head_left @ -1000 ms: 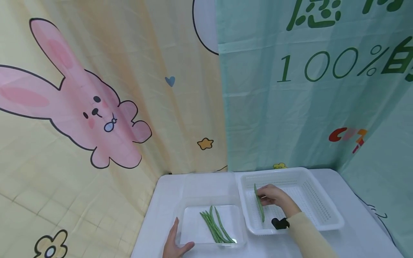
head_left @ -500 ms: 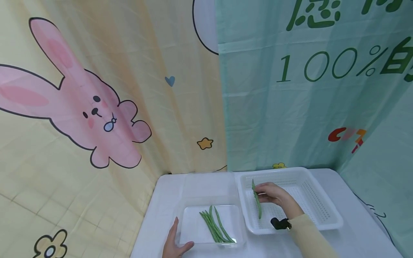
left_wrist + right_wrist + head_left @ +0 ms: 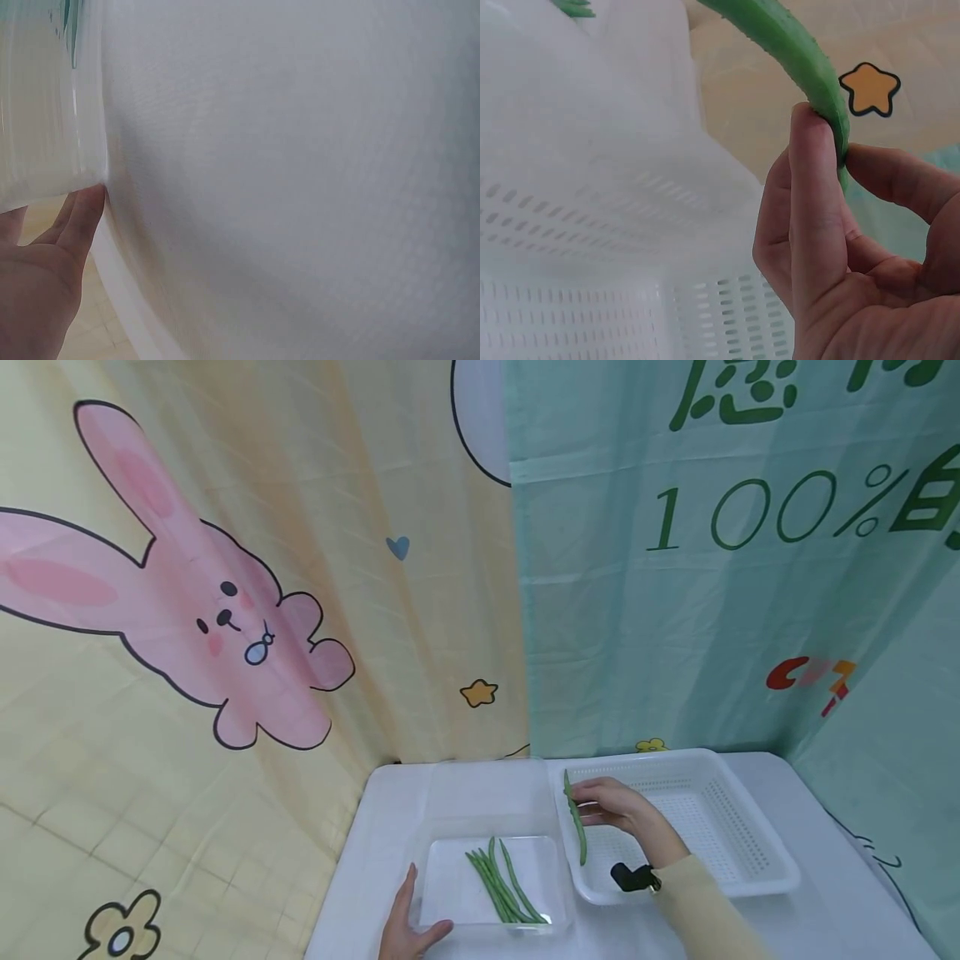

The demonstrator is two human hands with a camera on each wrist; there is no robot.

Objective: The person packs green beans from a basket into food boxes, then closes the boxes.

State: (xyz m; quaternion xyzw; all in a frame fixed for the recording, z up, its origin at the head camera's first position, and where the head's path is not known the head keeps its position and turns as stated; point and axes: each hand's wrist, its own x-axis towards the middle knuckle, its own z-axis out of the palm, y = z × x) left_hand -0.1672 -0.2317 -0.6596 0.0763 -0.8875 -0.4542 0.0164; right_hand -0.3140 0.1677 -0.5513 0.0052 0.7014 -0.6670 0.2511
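Note:
My right hand pinches a slim green bean over the left edge of the white slotted basket. In the right wrist view the thumb and index finger grip the bean close to one end. My left hand touches the front left corner of a clear plastic box, thumb and fingers spread. Its fingertips meet the box wall in the left wrist view, with the fingers fairly straight. Several green beans lie bunched on the right side of the box.
Both containers stand side by side on a white-covered table, the box on the left. Behind and beside the table hang a cream curtain and a teal curtain. A black device is strapped at the right wrist.
My right hand has moved left and slightly up with the green bean, from inside the basket to its left edge. The left hand stays on the box.

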